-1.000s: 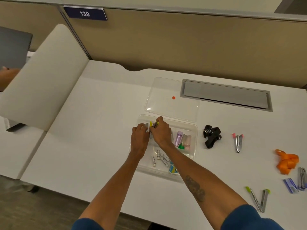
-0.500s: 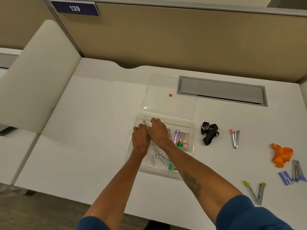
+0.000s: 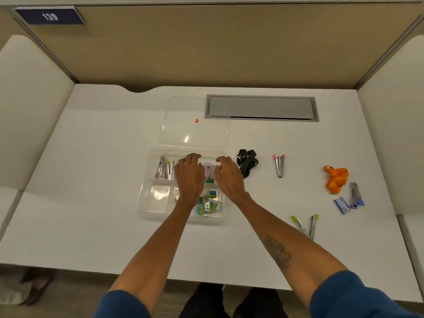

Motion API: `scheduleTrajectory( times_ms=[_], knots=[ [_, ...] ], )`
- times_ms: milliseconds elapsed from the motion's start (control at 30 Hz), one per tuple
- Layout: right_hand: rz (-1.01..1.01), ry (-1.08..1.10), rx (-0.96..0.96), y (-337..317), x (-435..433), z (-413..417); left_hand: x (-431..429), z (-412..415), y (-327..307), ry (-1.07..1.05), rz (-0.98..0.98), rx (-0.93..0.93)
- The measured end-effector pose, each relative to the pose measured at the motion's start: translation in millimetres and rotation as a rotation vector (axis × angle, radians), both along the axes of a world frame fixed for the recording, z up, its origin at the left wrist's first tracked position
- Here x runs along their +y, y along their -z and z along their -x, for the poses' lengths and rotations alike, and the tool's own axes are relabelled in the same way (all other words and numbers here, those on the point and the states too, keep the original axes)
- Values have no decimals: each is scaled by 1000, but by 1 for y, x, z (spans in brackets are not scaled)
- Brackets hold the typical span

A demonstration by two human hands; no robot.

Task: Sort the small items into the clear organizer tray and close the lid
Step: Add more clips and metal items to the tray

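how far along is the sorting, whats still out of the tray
Partly done. The tray already holds small staplers at back left and little packets at front right. Both the left hand and right hand hover empty over it. Left: black strap, pink stapler, orange strap, green stapler, purple pieces, then the lid.

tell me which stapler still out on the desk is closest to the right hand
The pink-tipped stapler, lying just past the black strap from the right hand. The green-tipped pair and the purple one lie farther off to the right.
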State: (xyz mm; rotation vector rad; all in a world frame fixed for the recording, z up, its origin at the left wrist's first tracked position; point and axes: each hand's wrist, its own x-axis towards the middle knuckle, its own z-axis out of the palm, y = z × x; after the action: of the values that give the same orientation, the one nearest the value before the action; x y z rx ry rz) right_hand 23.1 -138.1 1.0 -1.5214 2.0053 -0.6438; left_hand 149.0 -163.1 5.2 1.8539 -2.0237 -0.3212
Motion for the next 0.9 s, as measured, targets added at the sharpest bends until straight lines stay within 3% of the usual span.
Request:
scheduleTrajectory(
  times_ms=[300, 467, 600, 900],
  knots=[
    [-6, 268, 72, 29, 123, 136, 63, 119, 18, 368, -184, -15],
    [-112, 385, 331, 49, 203, 194, 87, 165, 29, 309, -306, 135],
    [-216, 384, 400, 61, 233, 214, 90, 199, 32, 222, -381, 220],
    [-282, 181, 273, 60, 218, 220, 57, 282, 36, 87, -438, 210]
  ],
)
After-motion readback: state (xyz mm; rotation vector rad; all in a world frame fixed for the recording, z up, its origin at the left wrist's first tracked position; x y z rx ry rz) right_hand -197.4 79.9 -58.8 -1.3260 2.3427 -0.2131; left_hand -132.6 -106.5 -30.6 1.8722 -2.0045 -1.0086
